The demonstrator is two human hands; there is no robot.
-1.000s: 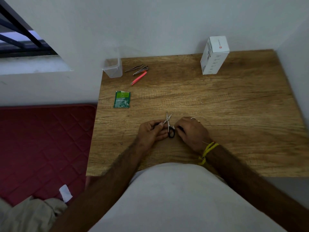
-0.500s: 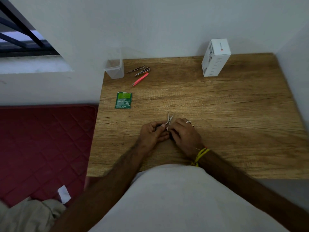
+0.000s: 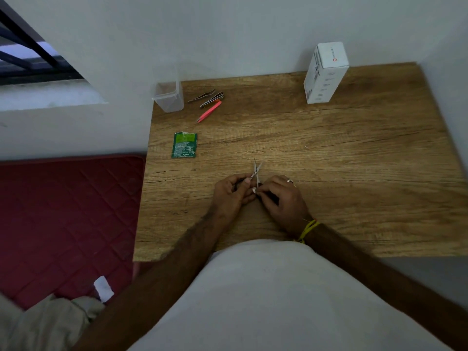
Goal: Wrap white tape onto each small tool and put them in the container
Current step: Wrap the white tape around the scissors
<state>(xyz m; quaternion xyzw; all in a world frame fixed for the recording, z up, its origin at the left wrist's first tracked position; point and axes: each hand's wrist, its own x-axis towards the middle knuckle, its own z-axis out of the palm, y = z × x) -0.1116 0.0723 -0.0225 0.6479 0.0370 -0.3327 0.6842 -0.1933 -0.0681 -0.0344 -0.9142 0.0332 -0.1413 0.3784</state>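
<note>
Scissors (image 3: 256,171), small, silver blades parted, white tape (image 3: 253,190) at handle, in both hands' pinching grip.

A wooden surface (image 3: 329,173) with a strong grain fills the middle and right of the frame, and it meets a white wall (image 3: 228,34) at the top. A white box (image 3: 325,72) stands upright in the upper right, close to the wall. A green sachet (image 3: 184,145) with a torn top lies flat left of centre. At the left, below the surface edge, is a red quilted mattress (image 3: 63,211). A window with dark bars (image 3: 27,54) is in the upper left corner. A small white scrap (image 3: 103,287) lies on the mattress beside beige cloth (image 3: 50,323) at the lower left.
</note>
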